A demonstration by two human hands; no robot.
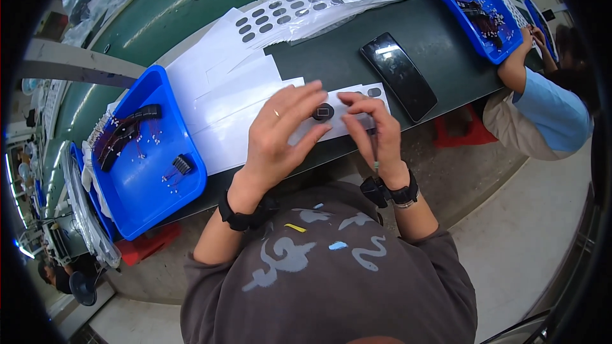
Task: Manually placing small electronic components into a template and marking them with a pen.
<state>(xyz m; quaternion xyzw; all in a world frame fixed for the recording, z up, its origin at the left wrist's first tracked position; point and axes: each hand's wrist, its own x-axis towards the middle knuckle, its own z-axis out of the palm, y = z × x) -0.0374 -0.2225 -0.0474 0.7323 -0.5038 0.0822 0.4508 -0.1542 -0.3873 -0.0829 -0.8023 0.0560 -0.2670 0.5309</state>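
Note:
My left hand [284, 121] is open, with its thumb and fingers apart around a small round black part [323, 112] that has a square outline on its face. Whether a fingertip touches this part I cannot tell. Facing it, my right hand [376, 124] has curled fingers, and a slender tool [376, 164] sticks out from its palm toward the wrist. Most of that tool is hidden, so its kind is unclear. Under both hands lies a white sheet strip, with a grey oval sticker [374, 92] at its right end.
White sheets [220, 99] cover the table's left part, with a plastic-wrapped sheet of grey ovals [293, 9] behind. A black phone [400, 76] lies right. Blue trays of wired parts stand left [143, 200] and far right [475, 32]. A co-worker's arm [519, 67] reaches in at right.

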